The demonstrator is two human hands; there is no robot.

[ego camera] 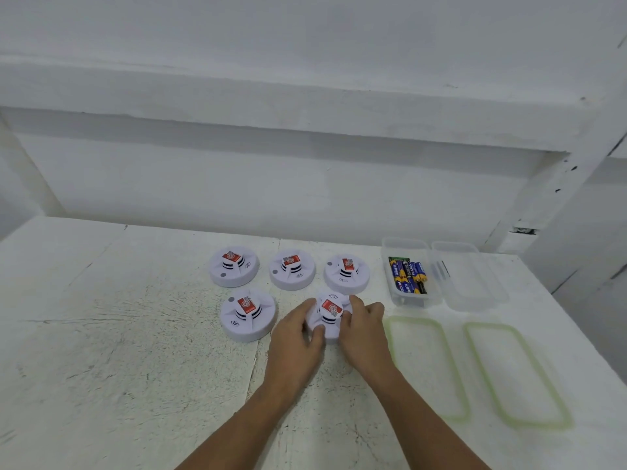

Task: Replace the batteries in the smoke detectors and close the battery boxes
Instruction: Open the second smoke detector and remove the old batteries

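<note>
Just below the middle of the frame, both hands close on one smoke detector (328, 317), the right-hand one of the front pair on the white table (135, 334). The left hand (298, 334) wraps its left edge, fingers (307, 307) curled over the rim and the thumb on the near side. The right hand (364, 329) grips the opposite edge in the same way.

The unit sits dome up with its red label showing, so the battery door, which I judge to be underneath, is out of sight. The step in hand looks like lifting it and turning it over. To do that well, hold it by the rim rather than the raised dome. Lift it clear of the neighbouring detector (247, 315) to its left, then flip it towards the body so the underside faces up.

Three more detectors (291, 269) stand in a row behind. The batteries (409, 276) lie in a clear box (386, 266) at the right, beside a second clear box (475, 283). Two green-rimmed lids (451, 368) lie lower in the frame.
</note>
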